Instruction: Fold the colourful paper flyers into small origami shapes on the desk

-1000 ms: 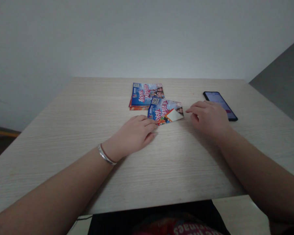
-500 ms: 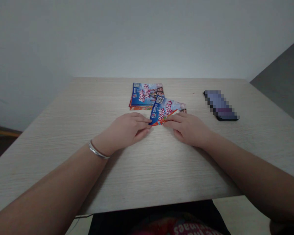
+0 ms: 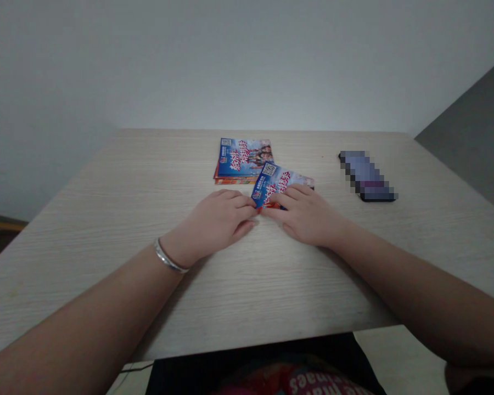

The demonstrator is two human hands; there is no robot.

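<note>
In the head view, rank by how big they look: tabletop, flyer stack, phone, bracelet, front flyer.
1. Tabletop
2. Flyer stack
3. Phone
4. Bracelet

Unranked: front flyer. The right hand covers part of it, so its place against the stack and phone is unsure.

Your bangle [image 3: 167, 261]: smooth, shiny metal. Leaflet [image 3: 276, 176] before you: smooth printed paper. Your table [image 3: 242, 302]: matt, wood-grained. Wall [image 3: 247, 66]: matt.
</note>
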